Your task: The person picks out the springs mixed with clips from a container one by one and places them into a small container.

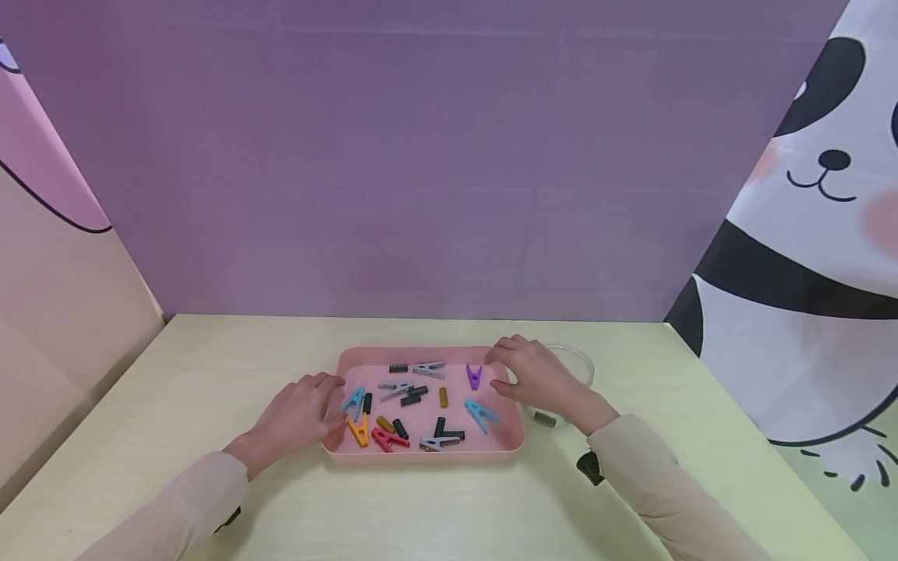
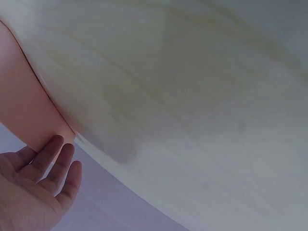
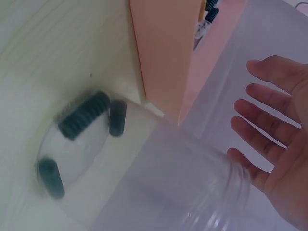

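Observation:
A pink tray holds several plastic clips, among them a purple clip, a red clip and a blue clip. Between them lie dark coil springs and gold ones. My left hand is at the tray's left rim, its fingers loosely bent beside the outer wall. Over the right rim hovers my right hand, fingers spread and nothing in them. Beside it stands a clear jar, with several dark springs at its bottom.
The pale wooden table carries the tray and jar. A purple backdrop rises behind the far edge. A panda-print sheet hangs at the right, and a pale pink panel borders the left.

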### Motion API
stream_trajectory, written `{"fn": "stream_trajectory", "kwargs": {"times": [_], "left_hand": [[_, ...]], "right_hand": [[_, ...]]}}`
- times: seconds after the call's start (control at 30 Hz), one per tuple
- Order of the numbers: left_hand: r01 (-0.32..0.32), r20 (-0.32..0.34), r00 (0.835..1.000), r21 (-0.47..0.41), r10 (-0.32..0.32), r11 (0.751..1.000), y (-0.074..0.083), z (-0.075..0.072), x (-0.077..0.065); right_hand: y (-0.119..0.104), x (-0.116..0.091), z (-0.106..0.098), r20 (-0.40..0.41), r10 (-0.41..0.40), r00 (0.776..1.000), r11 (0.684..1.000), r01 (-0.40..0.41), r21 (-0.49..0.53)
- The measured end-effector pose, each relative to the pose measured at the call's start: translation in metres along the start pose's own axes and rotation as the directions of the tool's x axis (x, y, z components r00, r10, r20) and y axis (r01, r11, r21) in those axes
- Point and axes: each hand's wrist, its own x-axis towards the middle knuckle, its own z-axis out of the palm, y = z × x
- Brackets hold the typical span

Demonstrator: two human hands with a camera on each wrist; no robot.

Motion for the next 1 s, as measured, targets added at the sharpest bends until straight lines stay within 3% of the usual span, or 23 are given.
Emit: {"fn": "stream_trajectory", "kwargs": {"times": [0.47, 0.73, 1.0], "left_hand": [[-0.013, -0.009, 1.000, 0.000, 0.013, 1.000, 0.000, -0.001, -0.001], [-0.007, -0.003, 1.000, -0.005, 0.007, 1.000, 0.001, -0.001, -0.001], [-0.002, -0.002, 1.000, 0.004, 0.002, 1.000, 0.001, -0.001, 0.000]], "right_hand": [[-0.015, 0.013, 0.030, 0.065, -0.040, 0.997, 0.999, 0.039, 0.022], [-0.017, 0.019, 0.044, 0.054, -0.112, 0.992, 0.994, 0.113, -0.013], [-0.023, 0.025, 0.051, 0.140, -0.050, 0.989, 0.999, 0.047, 0.024]]}}
